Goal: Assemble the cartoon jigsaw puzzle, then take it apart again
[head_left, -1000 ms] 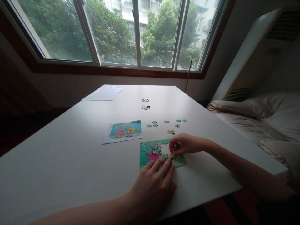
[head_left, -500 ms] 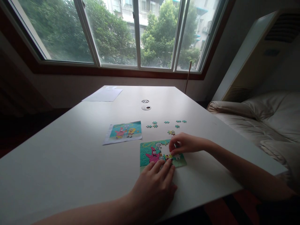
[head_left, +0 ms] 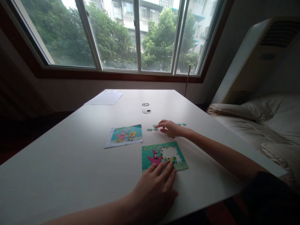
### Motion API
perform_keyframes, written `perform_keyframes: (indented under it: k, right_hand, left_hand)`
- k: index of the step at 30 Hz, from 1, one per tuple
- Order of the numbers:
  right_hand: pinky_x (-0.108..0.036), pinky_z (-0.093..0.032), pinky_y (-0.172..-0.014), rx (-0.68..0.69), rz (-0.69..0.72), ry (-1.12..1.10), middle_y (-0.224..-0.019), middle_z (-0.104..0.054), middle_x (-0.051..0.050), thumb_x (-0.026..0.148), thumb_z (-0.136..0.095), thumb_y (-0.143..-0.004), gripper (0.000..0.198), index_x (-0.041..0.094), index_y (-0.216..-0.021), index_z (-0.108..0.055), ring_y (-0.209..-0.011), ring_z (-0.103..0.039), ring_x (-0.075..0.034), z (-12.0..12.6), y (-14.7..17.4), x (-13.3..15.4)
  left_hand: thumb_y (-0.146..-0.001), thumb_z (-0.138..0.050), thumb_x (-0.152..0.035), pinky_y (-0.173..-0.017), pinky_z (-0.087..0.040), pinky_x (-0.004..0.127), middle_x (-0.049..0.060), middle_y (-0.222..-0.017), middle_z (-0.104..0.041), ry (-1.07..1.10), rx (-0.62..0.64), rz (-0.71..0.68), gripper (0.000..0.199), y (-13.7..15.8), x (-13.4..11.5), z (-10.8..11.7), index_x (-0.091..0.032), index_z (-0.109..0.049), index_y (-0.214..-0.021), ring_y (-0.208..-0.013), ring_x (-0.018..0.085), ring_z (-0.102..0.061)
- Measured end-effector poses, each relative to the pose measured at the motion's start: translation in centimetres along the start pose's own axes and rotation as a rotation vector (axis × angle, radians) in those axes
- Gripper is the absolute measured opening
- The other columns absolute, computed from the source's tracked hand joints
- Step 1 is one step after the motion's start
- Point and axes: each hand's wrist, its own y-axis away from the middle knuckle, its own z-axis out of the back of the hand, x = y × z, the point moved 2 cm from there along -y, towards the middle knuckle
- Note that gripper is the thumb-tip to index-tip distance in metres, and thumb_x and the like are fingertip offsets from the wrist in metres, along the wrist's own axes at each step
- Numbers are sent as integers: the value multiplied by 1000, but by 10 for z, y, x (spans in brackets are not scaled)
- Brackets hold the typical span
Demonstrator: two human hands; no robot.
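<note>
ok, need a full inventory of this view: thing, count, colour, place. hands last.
puzzle: one, teal and pink, near table edge, gap unfilled
loose pieces: several, mostly teal, beyond puzzle, partly hidden
picture sheet: one, teal on white, left of puzzle
paper: at least one, white, far left corner
round fittings: two, pale and dark, far mid-table
table: one, white, centre
window: one, brown surround, behind table
trees: uncounted, green, outside
stick: one, brown, below window's right end
vented unit: one, off-white, right
sofa: one, cream, right
left hand: one, bare, on puzzle
right hand: one, bare, at loose pieces
</note>
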Motion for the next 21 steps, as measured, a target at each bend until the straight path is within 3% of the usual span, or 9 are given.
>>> perform_keyframes:
  k: [5, 10, 17, 21]
  right_hand:
    - [-30, -44, -83, -8, 50, 87, -101, -62, -11, 13, -57, -77, 22, 14, -96, -67, -89, -58, -17, -5, -4, -1]
    - [-27, -45, -72, 70, -82, 84, -82, -66, -5, 18, -63, -73, 13, 16, -85, -69, -76, -59, -15, 6, -1, -2]
    - [-22, -44, -64, 285, -255, 6, -88, -64, -7, 17, -62, -72, 28, 13, -100, -64, -75, -58, -14, 18, 0, 0]
    - [-22, -42, -60, 325, -261, 40, -86, -62, -7, 18, -62, -71, 27, 12, -97, -65, -72, -54, -13, 21, 0, 3]
  left_hand:
    - [-88, -46, -37, -90, -41, 49, 12, -125, -52, 4, -28, 12, 40, 0, 11, 14, -15, -49, -122, -113, 32, -47]
    - [-88, -46, -28, -89, -42, 43, 8, -114, -58, 64, -78, -89, 22, 3, 34, 24, -18, -57, -105, -108, 26, -49]
    - [-89, -45, -23, -90, -42, 41, 6, -116, -57, 159, -118, -104, 22, 10, 67, 15, -21, -56, -109, -111, 23, -47]
    - [-91, -43, -25, -93, -41, 42, 6, -118, -57, 186, -115, -90, 24, 12, 72, 10, -23, -56, -112, -113, 23, -46]
